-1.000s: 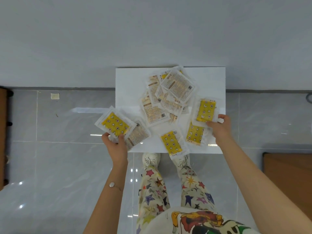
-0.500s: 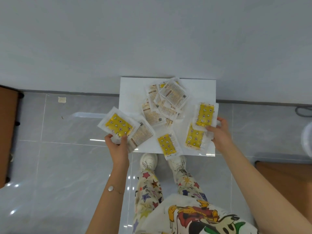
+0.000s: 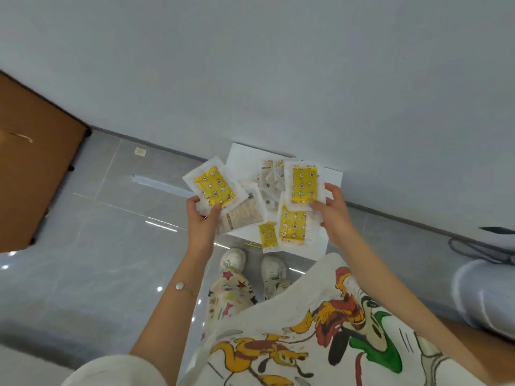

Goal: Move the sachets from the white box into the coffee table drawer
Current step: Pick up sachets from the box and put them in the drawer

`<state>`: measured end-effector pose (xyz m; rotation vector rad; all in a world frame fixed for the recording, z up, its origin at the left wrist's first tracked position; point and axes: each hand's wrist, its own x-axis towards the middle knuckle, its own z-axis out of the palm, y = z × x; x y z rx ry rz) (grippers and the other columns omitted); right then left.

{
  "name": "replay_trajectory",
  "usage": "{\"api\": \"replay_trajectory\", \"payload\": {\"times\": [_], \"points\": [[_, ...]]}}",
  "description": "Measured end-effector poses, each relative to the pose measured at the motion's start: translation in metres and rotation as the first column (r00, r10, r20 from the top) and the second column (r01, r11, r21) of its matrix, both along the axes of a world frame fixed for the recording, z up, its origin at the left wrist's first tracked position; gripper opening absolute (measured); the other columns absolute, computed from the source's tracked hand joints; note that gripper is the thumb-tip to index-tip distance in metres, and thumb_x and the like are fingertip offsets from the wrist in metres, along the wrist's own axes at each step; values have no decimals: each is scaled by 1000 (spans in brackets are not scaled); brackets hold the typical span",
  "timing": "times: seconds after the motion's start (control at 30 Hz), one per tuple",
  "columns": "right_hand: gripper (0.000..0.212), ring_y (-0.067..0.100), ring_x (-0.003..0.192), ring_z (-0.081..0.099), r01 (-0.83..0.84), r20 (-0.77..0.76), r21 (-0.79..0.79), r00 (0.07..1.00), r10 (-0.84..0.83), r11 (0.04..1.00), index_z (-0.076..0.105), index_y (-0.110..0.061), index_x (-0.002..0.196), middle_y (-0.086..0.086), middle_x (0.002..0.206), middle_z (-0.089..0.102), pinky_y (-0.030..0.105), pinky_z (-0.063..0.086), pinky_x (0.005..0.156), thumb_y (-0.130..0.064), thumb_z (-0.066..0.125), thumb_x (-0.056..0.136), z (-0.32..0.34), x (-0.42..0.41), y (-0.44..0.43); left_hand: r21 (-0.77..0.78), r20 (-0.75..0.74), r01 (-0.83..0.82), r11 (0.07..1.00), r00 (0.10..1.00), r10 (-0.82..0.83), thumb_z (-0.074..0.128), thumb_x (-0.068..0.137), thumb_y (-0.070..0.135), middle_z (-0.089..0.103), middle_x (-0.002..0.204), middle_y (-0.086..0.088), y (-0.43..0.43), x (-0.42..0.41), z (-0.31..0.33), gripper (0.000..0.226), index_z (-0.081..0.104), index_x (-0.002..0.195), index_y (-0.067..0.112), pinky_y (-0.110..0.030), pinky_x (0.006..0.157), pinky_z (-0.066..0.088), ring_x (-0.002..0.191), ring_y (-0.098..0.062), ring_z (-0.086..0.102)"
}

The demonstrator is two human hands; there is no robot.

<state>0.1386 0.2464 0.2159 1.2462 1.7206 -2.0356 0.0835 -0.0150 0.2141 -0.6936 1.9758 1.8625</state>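
Note:
A flat white box [image 3: 243, 159] lies on the grey floor against the wall, with several sachets in it. My left hand [image 3: 201, 220] grips two sachets by their lower edges: a yellow one [image 3: 214, 188] on top and a beige printed one [image 3: 242, 213] beneath. My right hand [image 3: 333, 211] pinches two yellow sachets, an upper one [image 3: 303, 184] and a lower one [image 3: 292, 224]. Both pairs hang above the box. A small yellow sachet [image 3: 267, 235] lies at the box's near edge, and a beige pile [image 3: 271, 176] sits further back. No drawer is in view.
Brown wooden furniture [image 3: 30, 174] stands at the left. A pale grey rounded object [image 3: 485, 293] with a dark cable [image 3: 473, 246] is at the right edge. My white shoes [image 3: 234, 260] stand just before the box. The grey wall rises behind it.
Both hands have lifted their sachets up off the box and closer together. The view has tilted and swung, so the box now looks smaller and skewed.

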Motion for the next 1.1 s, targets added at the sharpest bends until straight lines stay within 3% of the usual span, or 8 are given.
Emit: {"api": "replay_trajectory", "payload": {"times": [0.17, 0.33, 0.5, 0.67, 0.8, 0.97, 1.1], "points": [[47, 26, 95, 67, -192, -118, 32, 974, 194, 981, 38, -32, 124, 9, 112, 62, 36, 58, 69, -6, 59, 92, 59, -19, -39, 12, -34, -63, 998, 997, 64, 59, 93, 10, 66, 99, 4, -46, 21, 55, 29, 41, 111, 24, -26, 57, 56, 73, -9, 71], [51, 29, 100, 67, -352, -188, 76, 914, 361, 933, 38, -33, 126, 9, 121, 61, 51, 57, 83, -9, 64, 89, 95, -39, -101, 60, -77, -183, 981, 979, 187, 60, 92, 11, 66, 108, -2, -98, 38, 88, 31, 41, 115, 20, -30, 61, 58, 83, -16, 72], [48, 24, 89, 70, -474, -210, 87, 851, 481, 876, 39, -31, 127, 5, 108, 65, 37, 61, 69, -10, 62, 91, 116, -55, -188, 96, -107, -353, 931, 926, 362, 60, 92, 11, 67, 108, -1, -176, 61, 108, 29, 43, 111, 26, -39, 71, 59, 89, -21, 71], [50, 30, 95, 68, -553, -215, 55, 807, 551, 831, 39, -27, 128, 14, 119, 63, 42, 59, 73, -7, 63, 89, 126, -66, -294, 81, -114, -476, 876, 868, 483, 62, 91, 11, 67, 107, -5, -285, 94, 121, 30, 44, 111, 26, -47, 79, 57, 93, -29, 69], [54, 33, 101, 66, -586, -199, 26, 791, 579, 810, 40, -25, 129, 15, 129, 56, 43, 60, 72, -4, 65, 87, 131, -74, -383, 47, -119, -554, 831, 823, 555, 62, 92, 13, 67, 108, -5, -369, 115, 129, 36, 40, 119, 21, -43, 76, 58, 90, -27, 70], [58, 25, 84, 70, -629, -201, -25, 764, 612, 777, 38, -22, 134, 12, 113, 65, 35, 60, 59, 0, 63, 87, 141, -81, -482, 41, -109, -646, 763, 756, 646, 62, 92, 15, 67, 105, 1, -461, 136, 130, 39, 40, 123, 22, -49, 82, 57, 92, -26, 70], [57, 13, 73, 72, -681, -232, -41, 718, 656, 731, 37, -19, 135, -5, 100, 65, 32, 60, 60, 2, 61, 88, 148, -90, -549, 41, -107, -694, 719, 712, 694, 60, 93, 15, 64, 103, 7, -511, 141, 132, 37, 39, 119, 28, -39, 74, 59, 91, -21, 69]]}}
